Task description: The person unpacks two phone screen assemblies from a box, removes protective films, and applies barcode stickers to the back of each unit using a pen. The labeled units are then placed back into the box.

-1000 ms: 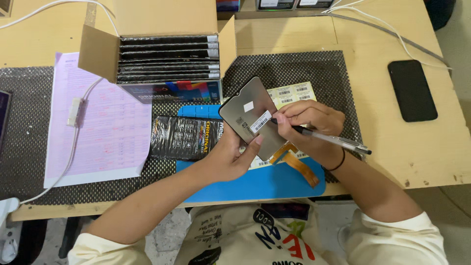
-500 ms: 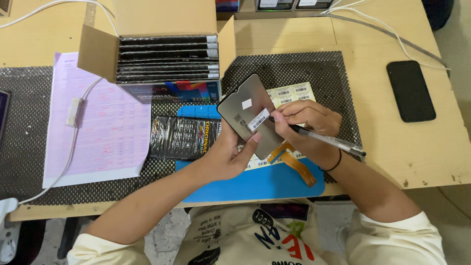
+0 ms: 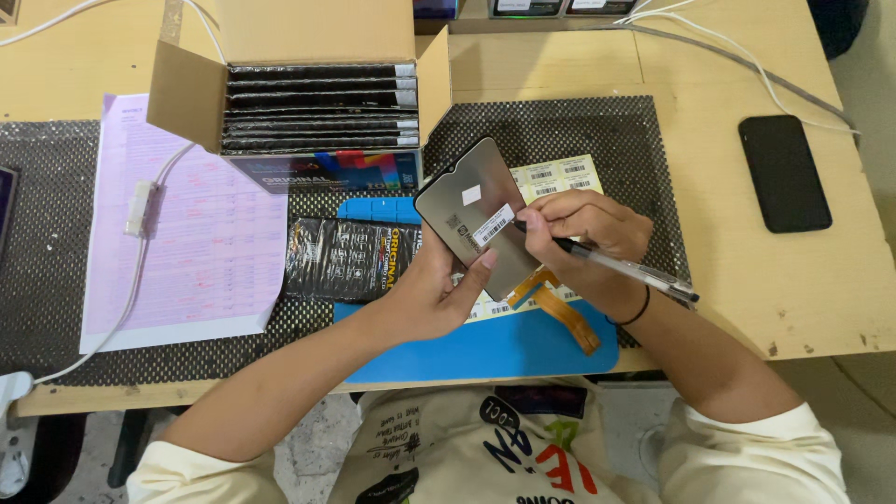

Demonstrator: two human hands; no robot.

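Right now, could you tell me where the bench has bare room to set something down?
Bare wood lies between the black mesh mat and the dark phone, and below that phone. It is crowded around the hands: left hand, right hand, the blue mat, and the open carton.

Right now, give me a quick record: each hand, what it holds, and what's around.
left hand: holds grey screen panel, tilted, back side up
right hand: grips pen, tip at panel's white label
ribbon cable: orange, hangs from panel over blue mat
box: open, stacked black packets
phone: right, face down
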